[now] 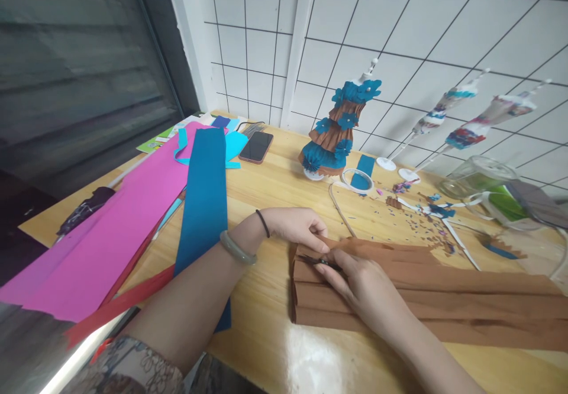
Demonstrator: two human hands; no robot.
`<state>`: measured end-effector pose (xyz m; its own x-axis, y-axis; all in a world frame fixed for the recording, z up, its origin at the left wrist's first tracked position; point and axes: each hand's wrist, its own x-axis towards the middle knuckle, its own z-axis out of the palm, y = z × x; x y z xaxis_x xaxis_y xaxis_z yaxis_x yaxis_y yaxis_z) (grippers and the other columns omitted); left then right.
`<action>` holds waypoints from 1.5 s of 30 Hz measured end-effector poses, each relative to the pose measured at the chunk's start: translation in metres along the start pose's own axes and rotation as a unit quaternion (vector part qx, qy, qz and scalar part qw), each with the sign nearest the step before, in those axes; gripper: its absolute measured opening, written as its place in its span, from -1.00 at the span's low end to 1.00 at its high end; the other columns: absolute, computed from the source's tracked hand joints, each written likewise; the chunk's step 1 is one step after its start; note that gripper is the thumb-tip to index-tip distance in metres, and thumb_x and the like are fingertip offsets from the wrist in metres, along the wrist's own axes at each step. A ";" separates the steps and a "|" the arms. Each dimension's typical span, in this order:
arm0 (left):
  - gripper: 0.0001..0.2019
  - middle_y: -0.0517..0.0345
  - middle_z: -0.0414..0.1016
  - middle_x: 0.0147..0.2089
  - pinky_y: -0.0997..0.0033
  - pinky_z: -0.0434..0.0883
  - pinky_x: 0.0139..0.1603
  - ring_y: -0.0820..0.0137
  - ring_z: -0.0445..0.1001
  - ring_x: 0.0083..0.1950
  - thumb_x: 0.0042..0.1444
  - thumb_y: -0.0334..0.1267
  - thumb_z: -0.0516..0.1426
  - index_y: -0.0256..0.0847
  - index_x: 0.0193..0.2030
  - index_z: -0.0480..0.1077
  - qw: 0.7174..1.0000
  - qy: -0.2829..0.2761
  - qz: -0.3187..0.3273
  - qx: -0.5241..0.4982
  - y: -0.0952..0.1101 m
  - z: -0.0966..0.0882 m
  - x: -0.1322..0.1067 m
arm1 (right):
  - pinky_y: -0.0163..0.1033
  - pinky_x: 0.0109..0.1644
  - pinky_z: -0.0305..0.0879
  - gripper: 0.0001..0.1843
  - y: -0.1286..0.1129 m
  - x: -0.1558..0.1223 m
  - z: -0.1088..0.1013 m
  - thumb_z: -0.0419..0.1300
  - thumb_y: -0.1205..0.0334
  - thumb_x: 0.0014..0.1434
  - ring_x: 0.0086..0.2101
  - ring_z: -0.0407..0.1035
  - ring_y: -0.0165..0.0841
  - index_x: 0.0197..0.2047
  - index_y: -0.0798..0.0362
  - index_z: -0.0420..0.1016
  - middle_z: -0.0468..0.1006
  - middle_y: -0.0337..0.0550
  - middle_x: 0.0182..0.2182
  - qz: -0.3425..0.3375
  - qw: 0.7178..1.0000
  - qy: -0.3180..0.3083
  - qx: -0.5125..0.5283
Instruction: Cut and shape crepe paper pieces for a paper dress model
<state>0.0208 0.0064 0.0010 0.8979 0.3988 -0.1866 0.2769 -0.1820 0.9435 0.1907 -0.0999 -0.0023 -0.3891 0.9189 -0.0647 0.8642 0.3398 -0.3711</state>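
A long folded strip of brown crepe paper [444,308] lies across the right front of the table. My left hand [298,226], with a bangle and a dark hair tie at the wrist, is closed at the paper's upper left corner, thumb and fingers pinching its edge. My right hand [361,278] is closed around small dark scissors [323,261], whose blades lie over the paper and point left towards my left thumb. Fingers partly hide the scissors' handles. Under my left forearm runs a strip of blue crepe paper [204,199].
Pink paper [146,210] and red paper [128,305] lie on the left. Behind are a phone [257,147], a small dress form in blue and brown paper [341,128], a tape roll [357,180], paper scraps, two more dress forms [446,110] and a glass jar [474,178].
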 end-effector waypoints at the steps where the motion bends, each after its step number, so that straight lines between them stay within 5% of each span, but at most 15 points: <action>1: -0.74 0.30 0.29 -0.55 0.56 0.17 -0.48 0.56 0.22 -0.50 -0.13 -0.13 0.24 -0.31 -0.49 0.36 1.000 0.002 -0.003 -0.003 0.000 0.000 0.000 | -0.22 -0.35 0.26 -0.70 0.000 0.000 0.001 -0.04 0.05 0.24 -0.39 0.46 -0.23 -0.22 0.02 0.44 0.57 -0.12 -0.39 -0.002 1.000 0.004 0.000; 11: -0.81 0.29 0.33 -0.54 0.56 0.19 -0.48 0.55 0.24 -0.50 -0.05 -0.20 0.18 -0.33 -0.45 0.39 1.000 0.009 -0.008 0.021 0.000 0.000 0.000 | -0.26 -0.36 0.32 -0.69 -0.001 0.001 0.005 0.01 0.05 0.20 -0.41 0.49 -0.25 -0.26 0.03 0.50 0.61 -0.09 -0.42 -0.015 0.998 0.060 -0.004; 30: -0.78 0.29 0.33 -0.54 0.57 0.18 -0.47 0.55 0.23 -0.49 -0.08 -0.15 0.20 -0.32 -0.46 0.41 0.999 0.020 -0.003 0.030 0.000 -0.002 -0.001 | -0.29 -0.39 0.26 -0.72 -0.006 -0.003 0.001 -0.03 0.08 0.24 -0.46 0.46 -0.30 -0.29 0.03 0.43 0.57 -0.13 -0.46 -0.046 0.997 0.052 0.017; 39: -0.72 0.24 0.37 -0.50 0.57 0.19 -0.45 0.55 0.26 -0.48 -0.01 -0.09 0.15 -0.34 -0.41 0.43 0.997 0.064 -0.013 0.027 -0.008 -0.010 -0.007 | -0.32 -0.32 0.27 -0.64 -0.021 -0.034 -0.017 -0.06 -0.07 0.22 -0.36 0.45 -0.33 -0.20 0.03 0.36 0.55 -0.16 -0.36 -0.160 0.985 -0.001 0.059; 45: -0.74 0.18 0.43 -0.42 0.55 0.26 -0.39 0.52 0.34 -0.42 -0.03 -0.11 0.19 -0.33 -0.37 0.41 0.987 0.138 0.005 -0.085 0.005 -0.006 -0.007 | -0.31 -0.35 0.31 -0.70 0.010 -0.082 -0.015 0.04 -0.03 0.18 -0.40 0.44 -0.31 -0.23 0.01 0.39 0.53 -0.15 -0.41 -0.144 0.989 0.015 -0.022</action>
<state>0.0140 0.0076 0.0089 0.7667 0.6313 -0.1167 0.1854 -0.0437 0.9817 0.2361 -0.1684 0.0127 -0.6116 0.7884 0.0658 0.7328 0.5959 -0.3285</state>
